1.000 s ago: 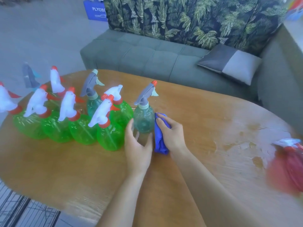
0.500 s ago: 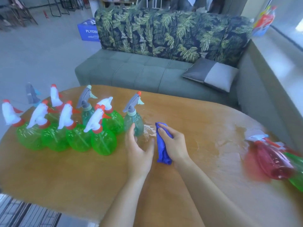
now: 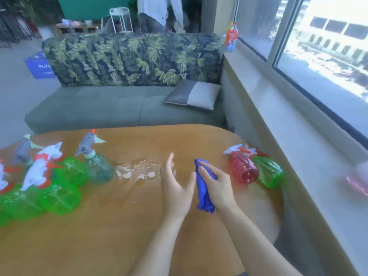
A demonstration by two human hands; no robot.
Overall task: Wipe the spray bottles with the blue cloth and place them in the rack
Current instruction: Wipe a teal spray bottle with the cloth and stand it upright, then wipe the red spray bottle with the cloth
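My right hand [image 3: 217,186] grips the bunched blue cloth [image 3: 203,192] above the wooden table [image 3: 139,236]. Just left of it, my left hand [image 3: 176,182] is open with straight fingers and holds nothing. A teal bottle with a grey trigger [image 3: 95,162] stands upright left of a wet patch [image 3: 137,172]. Several green bottles with white-and-red triggers [image 3: 57,188] crowd the table's left side. At the right edge a red bottle [image 3: 244,168] and a green bottle [image 3: 267,172] lie on their sides. No rack is visible.
A grey sofa [image 3: 111,108] with a leaf-print back and a cushion [image 3: 193,95] sits behind the table. A window sill [image 3: 298,136] runs along the right with a blurred pink object [image 3: 358,180] on it. A person stands far behind the sofa.
My view swung right and up. My left hand let go of the teal bottle and moved right with my right hand and the cloth, toward the lying red and green bottles.
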